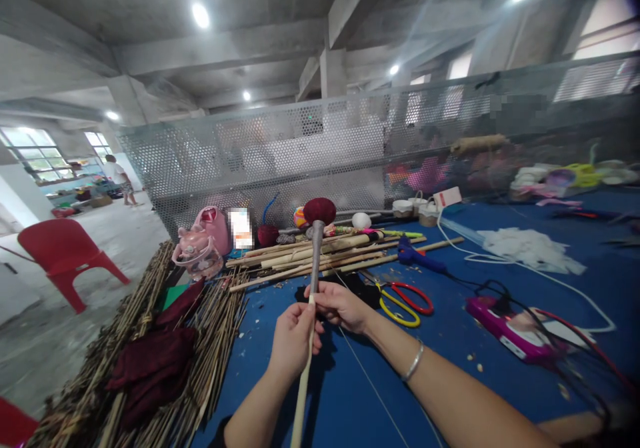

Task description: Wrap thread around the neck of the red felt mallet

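Wooden stick [303, 395], in both hands [291, 340] [347, 308], maroon ball [320, 211] above

Left hand [293, 338], right hand [345, 307] gripping 1 stick [303, 395] (maroon ball [320, 211] atop); scissors [382, 289] near.

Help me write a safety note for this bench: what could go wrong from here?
The pale thread running past the right hand could snag or tangle. The scissors lying close to that hand might get knocked. The blue corded tool, if hot, could scorch the wooden sticks beside it.
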Available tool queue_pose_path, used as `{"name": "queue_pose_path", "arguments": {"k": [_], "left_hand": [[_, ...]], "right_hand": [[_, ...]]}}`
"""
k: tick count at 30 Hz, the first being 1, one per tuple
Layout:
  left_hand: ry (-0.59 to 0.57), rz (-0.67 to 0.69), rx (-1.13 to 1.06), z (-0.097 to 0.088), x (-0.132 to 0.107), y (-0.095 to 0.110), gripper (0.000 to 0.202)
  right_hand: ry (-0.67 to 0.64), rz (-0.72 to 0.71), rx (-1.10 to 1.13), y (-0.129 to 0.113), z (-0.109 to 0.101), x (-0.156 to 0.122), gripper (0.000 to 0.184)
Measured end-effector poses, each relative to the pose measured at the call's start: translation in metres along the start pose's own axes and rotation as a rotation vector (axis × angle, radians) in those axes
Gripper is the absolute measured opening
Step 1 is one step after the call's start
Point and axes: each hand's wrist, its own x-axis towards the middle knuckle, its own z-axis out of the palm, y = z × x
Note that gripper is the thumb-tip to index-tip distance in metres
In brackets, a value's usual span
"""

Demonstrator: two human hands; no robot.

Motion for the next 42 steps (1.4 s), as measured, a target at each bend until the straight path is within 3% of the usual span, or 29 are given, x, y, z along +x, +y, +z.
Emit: {"name": "queue_pose_path", "arguments": {"k": [3,10,16,23,28,36,39,42], "left_hand": [[-0.031,-0.029,0.005,0.0,-0.002,0.0,0.047],[0.055,0.006,0.192,-0.003,0.001,0.002,0.039],[-0.013,0.033,0.121,-0.001,-0.001,0.005,0.036],[-0.184,-0.189,-0.19,-0.006,-0.001,0.011,0.041],[-0.109,-0.326,-0.2,-0.006,-0.003,0.015,0.034],[-0.147,-0.507,-0.197,-0.006,-0.001,0.013,0.04],[-0.176,-0.486,-0.217,-0.006,0.003,0.004,0.038],[-0.11,-0.324,-0.007,-0.01,0.008,-0.009,0.041]], "right_hand": [[0.004,-0.019,-0.045,0.0,0.0,0.0,0.034],[0.085,-0.077,-0.149,0.004,-0.001,0.005,0.034],[0.046,-0.06,-0.119,0.001,-0.008,0.004,0.032],[0.088,-0.06,-0.174,0.011,-0.011,0.007,0.033],[0.021,-0.059,-0.185,0.016,-0.007,0.009,0.032],[-0.046,-0.034,-0.147,0.021,-0.001,0.005,0.03],[-0.046,0.006,-0.086,0.024,-0.001,0.006,0.027],[-0.013,0.053,-0.09,0.027,-0.002,0.007,0.025]]}}
